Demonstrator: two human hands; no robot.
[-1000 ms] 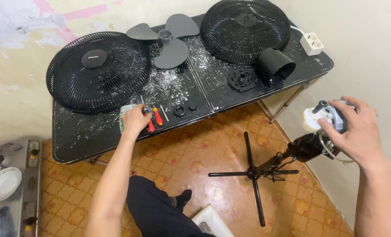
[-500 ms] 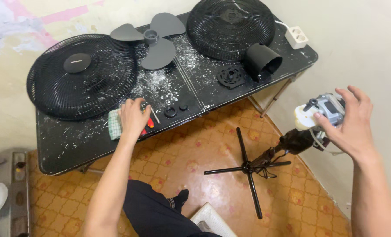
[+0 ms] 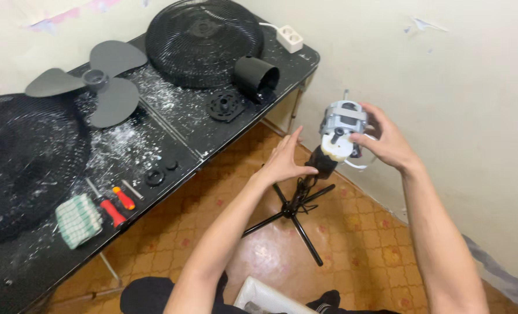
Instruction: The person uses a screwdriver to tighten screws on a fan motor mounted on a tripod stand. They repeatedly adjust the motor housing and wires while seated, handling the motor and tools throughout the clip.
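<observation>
Cream plaster wall fills the right side of the frame, orange patterned tile floor below it. Black folding table runs from lower left to upper centre, its top dusted with white flecks.

Right hand, centre right: fingers curled round the grey-and-white fan motor, gripping it from the right side. Left hand, just left of it: fingers mostly extended, thumb and fingertips against the black neck under the motor; whether it actually clamps it, cannot tell. Motor sits on top of a black stand whose cross-shaped feet rest on the floor, centre of frame.

On the table: black fan grille at upper centre, second grille at left edge, grey three-blade propeller between them. Black cylindrical housing and round black plastic nut plate beside the upper grille. White power strip at the table's far corner. Lower left: green checked cloth, red-handled screwdriver and smaller orange one just beside it, two small black rings near them.
</observation>
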